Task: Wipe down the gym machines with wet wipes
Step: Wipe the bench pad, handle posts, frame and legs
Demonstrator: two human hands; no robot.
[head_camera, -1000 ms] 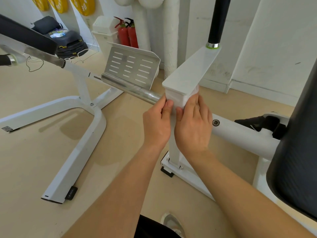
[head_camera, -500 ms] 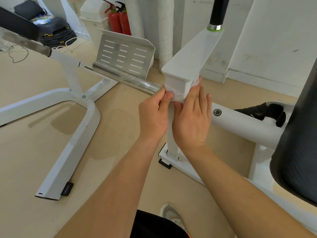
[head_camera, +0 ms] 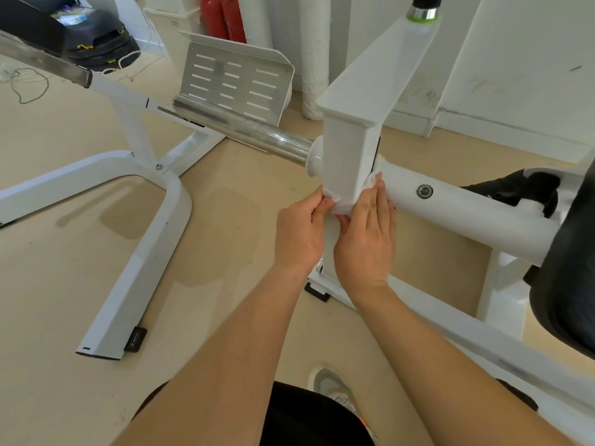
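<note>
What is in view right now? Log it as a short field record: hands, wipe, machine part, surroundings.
left hand: pinches the wet wipe at the left edge of the white post
right hand: flat fingers press the wet wipe onto the white post's right side
wet wipe: wrapped round the white post, lower than where the chrome bar joins
white post: upright; a white tube with a bolt runs off to its right
surroundings: slotted footplate and red fire extinguishers behind; a shoe on the floor
</note>
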